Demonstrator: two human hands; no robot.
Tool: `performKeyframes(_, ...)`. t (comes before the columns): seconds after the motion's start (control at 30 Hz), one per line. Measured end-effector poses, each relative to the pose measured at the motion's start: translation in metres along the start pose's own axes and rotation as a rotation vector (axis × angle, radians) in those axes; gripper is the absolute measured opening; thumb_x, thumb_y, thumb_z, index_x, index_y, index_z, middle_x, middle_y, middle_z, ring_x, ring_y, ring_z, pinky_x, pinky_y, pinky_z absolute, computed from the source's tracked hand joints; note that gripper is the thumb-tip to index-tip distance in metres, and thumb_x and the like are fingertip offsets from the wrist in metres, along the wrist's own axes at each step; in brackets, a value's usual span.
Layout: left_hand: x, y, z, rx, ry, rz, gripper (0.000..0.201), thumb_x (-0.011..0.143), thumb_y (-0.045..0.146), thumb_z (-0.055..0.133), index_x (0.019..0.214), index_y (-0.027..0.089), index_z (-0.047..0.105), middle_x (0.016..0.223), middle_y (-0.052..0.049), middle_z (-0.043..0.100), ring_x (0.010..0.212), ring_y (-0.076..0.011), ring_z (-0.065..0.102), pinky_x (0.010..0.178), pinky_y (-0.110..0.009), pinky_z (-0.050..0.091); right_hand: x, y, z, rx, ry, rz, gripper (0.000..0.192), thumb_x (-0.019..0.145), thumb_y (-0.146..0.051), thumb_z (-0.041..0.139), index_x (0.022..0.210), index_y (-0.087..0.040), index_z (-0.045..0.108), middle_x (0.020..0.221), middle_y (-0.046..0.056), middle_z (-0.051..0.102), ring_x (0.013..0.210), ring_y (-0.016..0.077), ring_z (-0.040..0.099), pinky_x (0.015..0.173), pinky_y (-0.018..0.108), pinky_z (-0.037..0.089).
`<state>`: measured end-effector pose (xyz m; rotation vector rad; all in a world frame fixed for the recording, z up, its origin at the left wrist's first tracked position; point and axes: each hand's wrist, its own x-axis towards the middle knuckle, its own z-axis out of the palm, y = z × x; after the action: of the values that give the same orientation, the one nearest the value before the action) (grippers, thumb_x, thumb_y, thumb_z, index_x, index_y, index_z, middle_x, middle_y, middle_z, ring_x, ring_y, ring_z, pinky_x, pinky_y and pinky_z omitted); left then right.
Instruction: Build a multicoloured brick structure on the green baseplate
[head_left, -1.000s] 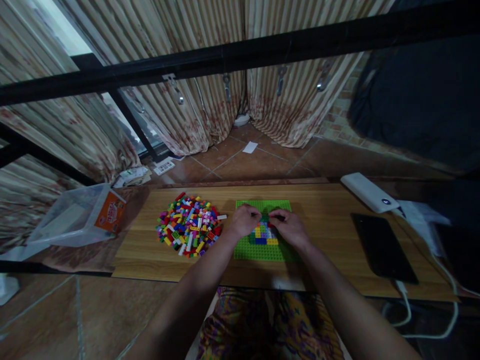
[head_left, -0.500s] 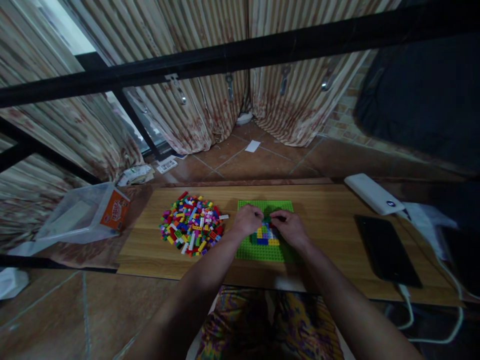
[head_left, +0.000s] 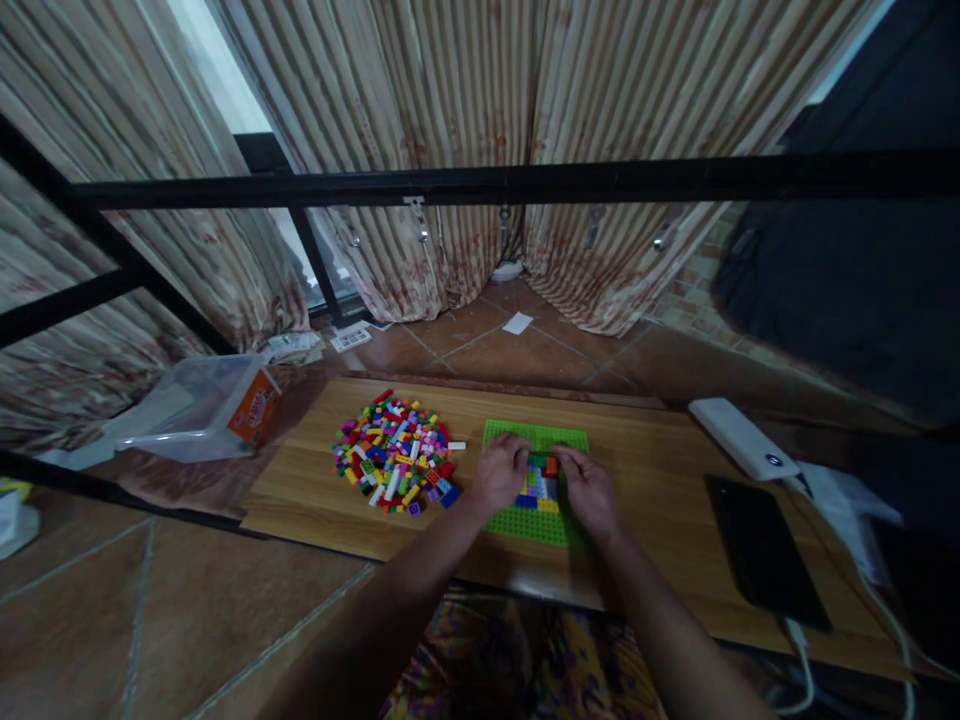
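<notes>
Both hands rest on the green baseplate (head_left: pixel 536 520) mid-bench: left hand (head_left: pixel 501 472) and right hand (head_left: pixel 592 492) flank the small brick patch (head_left: pixel 541 482). Whether either grip holds a brick is unclear. Uneven pressure could skid the plate or pop bricks loose.

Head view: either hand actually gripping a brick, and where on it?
Cannot be told. Both hands, left hand and right hand, rest fingertips on the brick cluster on the green baseplate; any grip is hidden.
</notes>
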<state>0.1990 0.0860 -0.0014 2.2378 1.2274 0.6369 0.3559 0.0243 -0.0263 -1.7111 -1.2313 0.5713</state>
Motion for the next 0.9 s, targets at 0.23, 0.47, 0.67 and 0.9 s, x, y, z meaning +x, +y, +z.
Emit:
performKeyframes(0.23, -0.031, 0.01, 0.009, 0.172, 0.048, 0.213, 0.04, 0.095, 0.033, 0.041, 0.132, 0.021, 0.05, 0.142, -0.007, 0.05, 0.129, -0.0227, 0.045, 0.11, -0.046, 0.033, -0.007, 0.002, 0.006, -0.1, 0.094, -0.092, 0.047, 0.092, -0.048, 0.036, 0.101, -0.016, 0.069, 0.106, 0.013, 0.07, 0.1, 0.0234, 0.063, 0.094, 0.039, 0.046)
performKeyframes(0.47, -0.043, 0.016, 0.018, 0.339, -0.053, 0.258, 0.054, 0.097, 0.041, 0.033, 0.143, 0.013, 0.036, 0.152, -0.01, 0.036, 0.143, -0.0243, 0.025, 0.118, -0.047, 0.019, -0.006, 0.004, 0.009, -0.13, 0.133, -0.121, 0.047, 0.091, -0.045, 0.035, 0.1, -0.013, 0.07, 0.103, 0.015, 0.069, 0.096, 0.024, 0.062, 0.091, 0.04, 0.047)
performKeyframes(0.67, -0.048, 0.023, 0.019, 0.41, -0.124, 0.231, 0.07, 0.093, 0.048, 0.033, 0.148, 0.005, 0.024, 0.156, -0.017, 0.023, 0.146, -0.0287, 0.014, 0.118, -0.048, 0.015, -0.007, 0.004, 0.008, -0.131, 0.136, -0.131, 0.046, 0.091, -0.044, 0.035, 0.1, -0.014, 0.07, 0.103, 0.014, 0.069, 0.095, 0.0237, 0.062, 0.091, 0.04, 0.046)
performKeyframes(0.9, -0.048, 0.026, 0.019, 0.373, -0.18, 0.214, 0.081, 0.087, 0.05, 0.04, 0.148, 0.0, 0.02, 0.157, -0.022, 0.018, 0.147, -0.0327, 0.008, 0.118, -0.049, 0.01, -0.008, 0.001, 0.009, -0.178, 0.103, -0.162, 0.046, 0.092, -0.044, 0.035, 0.098, -0.015, 0.069, 0.1, 0.013, 0.069, 0.092, 0.0236, 0.061, 0.089, 0.04, 0.047)
